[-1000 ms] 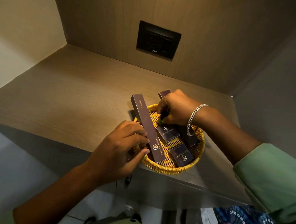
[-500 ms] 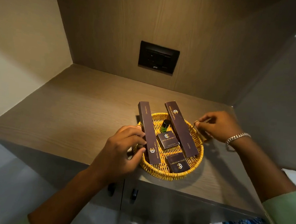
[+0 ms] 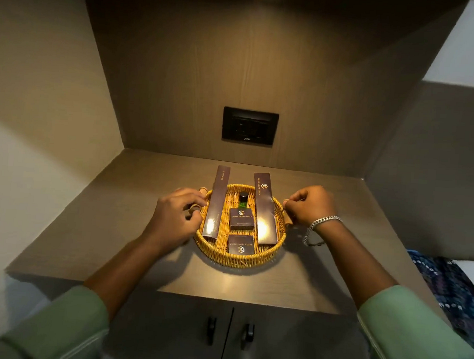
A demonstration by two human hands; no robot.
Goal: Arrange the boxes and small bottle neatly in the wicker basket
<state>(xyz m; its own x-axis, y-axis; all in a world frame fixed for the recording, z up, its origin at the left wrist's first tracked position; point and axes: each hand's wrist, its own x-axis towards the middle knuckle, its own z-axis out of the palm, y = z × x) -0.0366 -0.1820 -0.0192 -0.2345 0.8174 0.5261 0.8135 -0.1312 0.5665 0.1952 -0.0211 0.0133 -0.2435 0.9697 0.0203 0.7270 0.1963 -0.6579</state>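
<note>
A round wicker basket (image 3: 238, 259) sits on the wooden counter (image 3: 133, 200). Inside it, a long dark box (image 3: 216, 203) lies along the left and another long dark box (image 3: 264, 209) along the right, both overhanging the far rim. Between them a small green bottle (image 3: 242, 200) with a black cap stands at the back, a small dark box (image 3: 241, 219) lies in the middle and a second small box (image 3: 241, 244) at the front. My left hand (image 3: 175, 215) grips the basket's left handle. My right hand (image 3: 311, 207), with a silver bracelet, grips the right handle.
The counter sits in a wooden niche with a black socket panel (image 3: 249, 129) on the back wall. Below the counter's front edge are two cabinet doors with dark handles (image 3: 229, 333). A patterned cloth (image 3: 452, 289) lies at the right.
My right hand left the boxes and went to the right handle. My left hand let go of the long left box and took the left handle. The boxes now lie straight and parallel.
</note>
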